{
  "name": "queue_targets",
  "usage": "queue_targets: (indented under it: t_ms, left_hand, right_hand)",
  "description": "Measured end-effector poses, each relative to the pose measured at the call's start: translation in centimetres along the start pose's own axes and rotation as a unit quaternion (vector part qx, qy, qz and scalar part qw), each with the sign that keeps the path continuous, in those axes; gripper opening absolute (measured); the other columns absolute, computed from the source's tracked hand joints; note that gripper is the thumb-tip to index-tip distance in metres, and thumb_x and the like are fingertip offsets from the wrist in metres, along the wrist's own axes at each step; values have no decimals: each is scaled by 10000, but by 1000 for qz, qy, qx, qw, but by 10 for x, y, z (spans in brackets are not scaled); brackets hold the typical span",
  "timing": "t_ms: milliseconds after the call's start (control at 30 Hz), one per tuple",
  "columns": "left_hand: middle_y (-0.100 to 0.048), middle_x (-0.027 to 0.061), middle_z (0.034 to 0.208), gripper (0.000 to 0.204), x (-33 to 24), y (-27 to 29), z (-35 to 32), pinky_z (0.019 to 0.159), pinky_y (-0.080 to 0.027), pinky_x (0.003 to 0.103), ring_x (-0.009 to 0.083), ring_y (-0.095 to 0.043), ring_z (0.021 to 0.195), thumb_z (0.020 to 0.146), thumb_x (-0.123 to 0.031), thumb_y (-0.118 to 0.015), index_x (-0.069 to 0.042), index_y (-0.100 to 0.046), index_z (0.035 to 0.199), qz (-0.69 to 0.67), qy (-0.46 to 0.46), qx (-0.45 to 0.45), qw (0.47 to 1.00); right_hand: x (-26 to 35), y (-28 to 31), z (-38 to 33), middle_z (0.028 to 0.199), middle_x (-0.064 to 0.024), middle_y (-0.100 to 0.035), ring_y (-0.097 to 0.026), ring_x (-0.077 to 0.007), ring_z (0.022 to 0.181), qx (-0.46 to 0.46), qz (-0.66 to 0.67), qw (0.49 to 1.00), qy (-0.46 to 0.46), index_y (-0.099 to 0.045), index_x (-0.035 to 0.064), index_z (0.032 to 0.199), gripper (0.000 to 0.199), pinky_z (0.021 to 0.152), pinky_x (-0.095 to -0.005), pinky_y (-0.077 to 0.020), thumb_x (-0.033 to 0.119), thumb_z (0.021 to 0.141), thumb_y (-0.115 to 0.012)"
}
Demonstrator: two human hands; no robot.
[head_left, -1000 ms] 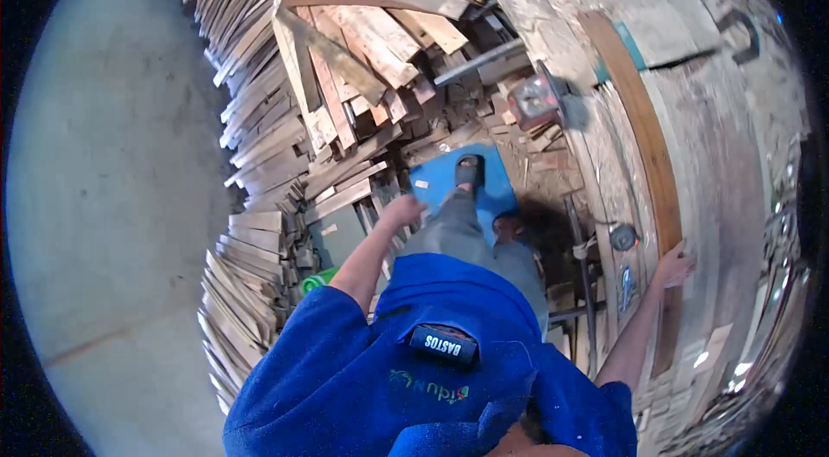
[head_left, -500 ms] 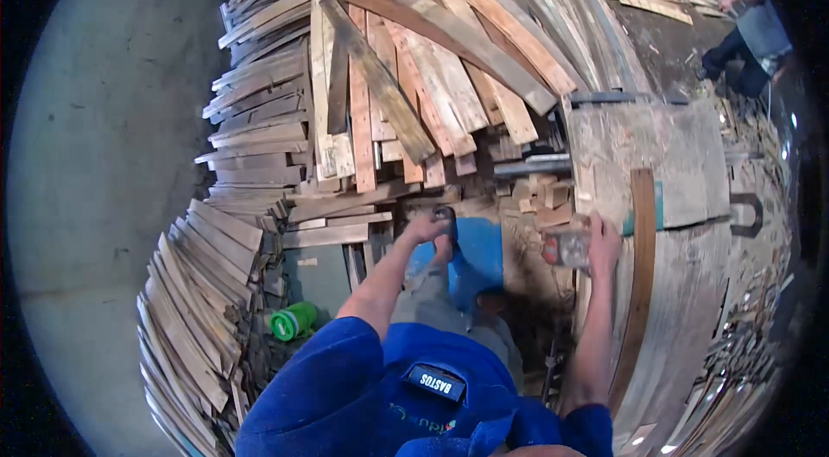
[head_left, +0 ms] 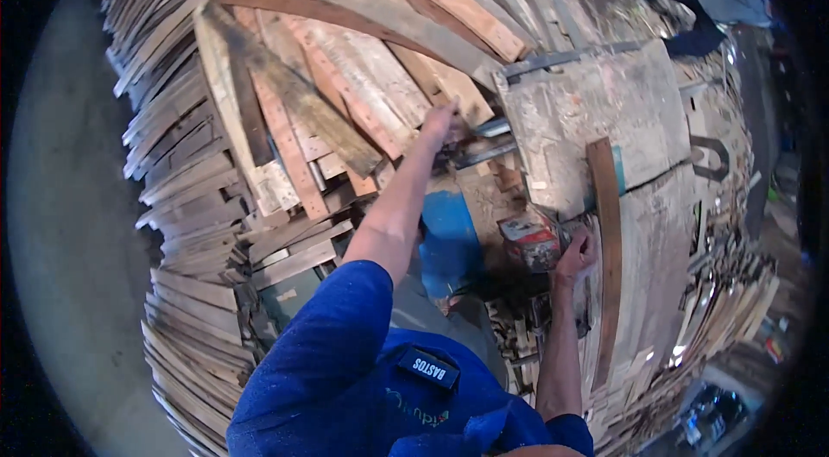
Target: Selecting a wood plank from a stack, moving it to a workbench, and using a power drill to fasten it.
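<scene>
My left hand point(head_left: 440, 125) reaches forward to the near ends of the piled boards point(head_left: 354, 94). Its fingers are curled and blurred. Something dark shows beneath them, but its kind cannot be made out. Beside the long brown board point(head_left: 604, 258), my right hand point(head_left: 574, 257) is closed, fingers bent inward. Just left of it is a red, white and grey printed box point(head_left: 528, 241). Whether the fingers grip its edge or something smaller is hidden.
A blue panel point(head_left: 449, 241) lies below my left forearm. Worn wooden sheets point(head_left: 596, 112) form a surface on the right, with a dark metal handle point(head_left: 712, 159) beyond. Stacked slats point(head_left: 190, 198) line the left. Another person point(head_left: 721, 0) is at the far right.
My left hand has moved forward from above the blue panel to the board ends. The view has turned and shifted. My right hand stays by the printed box, its fingers now more curled.
</scene>
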State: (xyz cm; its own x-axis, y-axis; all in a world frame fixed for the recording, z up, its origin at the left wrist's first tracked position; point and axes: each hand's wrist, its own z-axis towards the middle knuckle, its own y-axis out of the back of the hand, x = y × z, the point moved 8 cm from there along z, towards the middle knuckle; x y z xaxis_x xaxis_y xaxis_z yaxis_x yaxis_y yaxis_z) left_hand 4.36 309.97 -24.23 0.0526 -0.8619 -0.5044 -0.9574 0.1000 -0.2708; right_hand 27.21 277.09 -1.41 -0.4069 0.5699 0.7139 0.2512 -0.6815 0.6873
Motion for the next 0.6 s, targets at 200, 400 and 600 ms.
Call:
queue_targets:
  t_ms: [200,400,600]
  left_hand:
    - [-584,148,1336,598,27,-50,61,1017,-460,479,300,-574,1185,1009,-535,-415,-88,-522,1392,-5,21,147,989]
    - [-466,134,1436,961,4,-52,134,1084,-376,469,334,-445,1312,801,-773,-597,-92,-424,1456,-136,38,127,982]
    - [-492,128,1419,843,-2,-106,145,1046,-413,525,331,-481,1279,848,-706,-597,-86,-482,1407,-155,27,163,974]
  right_hand:
    - [-56,11,-14,894,-111,-665,-611,-278,860,-14,-115,982,-152,-661,42,904,218,827,-402,-487,258,926,-633]
    - [37,5,-2,812,-153,-667,-656,-285,736,-49,-149,986,53,-693,38,872,153,701,-379,-522,187,889,-661]
    - [19,13,1,828,-137,-649,-641,-314,748,-23,-121,992,5,-685,53,872,117,684,-409,-517,169,875,-681]
